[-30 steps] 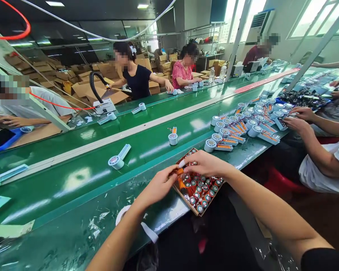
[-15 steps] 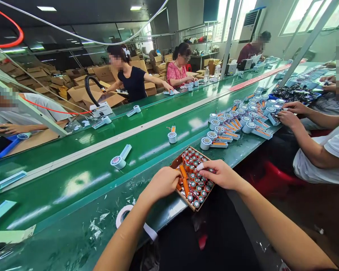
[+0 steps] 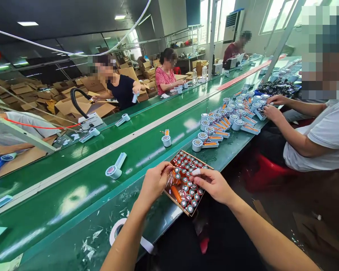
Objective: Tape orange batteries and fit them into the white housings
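A shallow cardboard box [image 3: 207, 165] sits at the bench edge before me, packed with orange-wrapped batteries [image 3: 190, 194] standing on end, with thin red wires among them. My left hand [image 3: 155, 182] pinches a battery [image 3: 177, 173] at the box's left side, partly hidden by the fingers. Below it one orange battery [image 3: 175, 194] lies on its side. Over the box's right side is my right hand [image 3: 216, 186], with white tape round a fingertip. Its thumb and index finger close near the wires and battery tops; what they grip is too small to make out.
A roll of white tape [image 3: 114, 229] lies by my left forearm. Light-blue round housings with handles [image 3: 197, 145] crowd the bench to the right; others, like this one [image 3: 113, 171], lie on the green conveyor [image 3: 81, 199]. Co-workers sit opposite and at right [image 3: 313, 139].
My left hand has lifted slightly up and left, with a battery at its fingertips. Fewer batteries lie flat in the box. The camera view has turned right.
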Demonstrator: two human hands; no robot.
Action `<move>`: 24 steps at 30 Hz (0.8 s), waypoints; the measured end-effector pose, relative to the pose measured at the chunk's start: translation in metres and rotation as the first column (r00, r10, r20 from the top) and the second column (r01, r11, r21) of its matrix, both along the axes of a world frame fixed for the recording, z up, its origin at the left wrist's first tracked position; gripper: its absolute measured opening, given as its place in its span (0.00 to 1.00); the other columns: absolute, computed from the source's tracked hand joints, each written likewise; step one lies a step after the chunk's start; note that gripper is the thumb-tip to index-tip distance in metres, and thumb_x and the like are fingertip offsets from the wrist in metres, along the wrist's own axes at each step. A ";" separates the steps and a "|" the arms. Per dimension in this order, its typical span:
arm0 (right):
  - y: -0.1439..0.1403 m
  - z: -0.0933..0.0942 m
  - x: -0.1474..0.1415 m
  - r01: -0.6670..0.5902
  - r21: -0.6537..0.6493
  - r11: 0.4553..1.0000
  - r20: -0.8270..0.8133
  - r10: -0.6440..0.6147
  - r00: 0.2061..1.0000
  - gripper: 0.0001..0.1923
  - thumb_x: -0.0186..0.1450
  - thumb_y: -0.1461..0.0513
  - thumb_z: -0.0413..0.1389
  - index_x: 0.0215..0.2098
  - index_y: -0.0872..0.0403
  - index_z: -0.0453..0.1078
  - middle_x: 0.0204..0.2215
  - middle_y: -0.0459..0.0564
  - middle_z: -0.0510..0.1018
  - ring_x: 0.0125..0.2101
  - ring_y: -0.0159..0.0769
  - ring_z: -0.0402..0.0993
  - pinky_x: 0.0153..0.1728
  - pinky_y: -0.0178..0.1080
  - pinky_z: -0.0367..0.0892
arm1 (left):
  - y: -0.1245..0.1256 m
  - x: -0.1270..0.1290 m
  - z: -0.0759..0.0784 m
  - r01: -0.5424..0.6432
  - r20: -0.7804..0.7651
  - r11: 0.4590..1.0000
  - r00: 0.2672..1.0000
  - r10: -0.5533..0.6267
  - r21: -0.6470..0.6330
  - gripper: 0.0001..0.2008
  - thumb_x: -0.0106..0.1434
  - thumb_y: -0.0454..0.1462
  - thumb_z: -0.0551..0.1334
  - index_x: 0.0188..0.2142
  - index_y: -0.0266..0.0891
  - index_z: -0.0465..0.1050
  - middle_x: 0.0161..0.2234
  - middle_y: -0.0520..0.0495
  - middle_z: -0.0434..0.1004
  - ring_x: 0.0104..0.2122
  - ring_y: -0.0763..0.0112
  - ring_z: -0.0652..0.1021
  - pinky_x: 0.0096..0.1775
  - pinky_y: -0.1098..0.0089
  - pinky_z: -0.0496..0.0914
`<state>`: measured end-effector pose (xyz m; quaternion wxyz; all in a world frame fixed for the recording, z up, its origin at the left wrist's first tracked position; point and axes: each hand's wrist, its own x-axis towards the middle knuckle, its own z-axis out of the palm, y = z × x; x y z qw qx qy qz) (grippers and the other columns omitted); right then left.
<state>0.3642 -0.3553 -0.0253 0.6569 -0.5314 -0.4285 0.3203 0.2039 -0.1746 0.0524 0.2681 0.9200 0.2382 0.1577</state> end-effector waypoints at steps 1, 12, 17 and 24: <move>0.006 0.005 -0.002 0.005 -0.004 1.000 0.064 -0.005 0.998 0.17 0.70 0.53 0.61 0.53 0.51 0.76 0.45 0.53 0.81 0.44 0.44 0.79 0.46 0.45 0.75 | -0.003 0.003 0.001 -0.019 0.065 0.999 0.998 0.021 -0.035 0.17 0.73 0.46 0.52 0.42 0.42 0.76 0.40 0.48 0.83 0.37 0.67 0.80 0.41 0.70 0.72; 0.068 0.017 -0.015 0.020 -0.031 0.999 0.165 -0.015 0.986 0.21 0.69 0.60 0.61 0.60 0.46 0.70 0.37 0.45 0.80 0.34 0.41 0.78 0.35 0.39 0.74 | 0.004 0.016 -0.015 -0.118 0.380 0.923 0.887 0.263 -0.365 0.24 0.61 0.58 0.64 0.50 0.48 0.75 0.48 0.48 0.82 0.45 0.56 0.82 0.45 0.60 0.80; 0.075 0.019 0.002 0.108 0.102 0.989 0.129 -0.121 0.984 0.17 0.73 0.58 0.55 0.60 0.49 0.66 0.42 0.47 0.79 0.40 0.42 0.78 0.43 0.41 0.75 | 0.017 0.014 -0.038 -0.033 0.222 0.951 0.969 0.105 -0.306 0.31 0.64 0.60 0.58 0.60 0.49 0.70 0.60 0.44 0.75 0.57 0.50 0.77 0.57 0.49 0.74; 0.063 0.039 0.010 0.212 0.140 0.967 0.576 -0.254 0.777 0.14 0.78 0.59 0.44 0.55 0.51 0.68 0.46 0.53 0.77 0.48 0.45 0.73 0.52 0.46 0.69 | 0.000 0.014 -0.053 0.132 0.083 0.979 0.989 -0.120 -0.155 0.23 0.66 0.53 0.58 0.56 0.50 0.74 0.58 0.45 0.76 0.58 0.52 0.76 0.61 0.51 0.71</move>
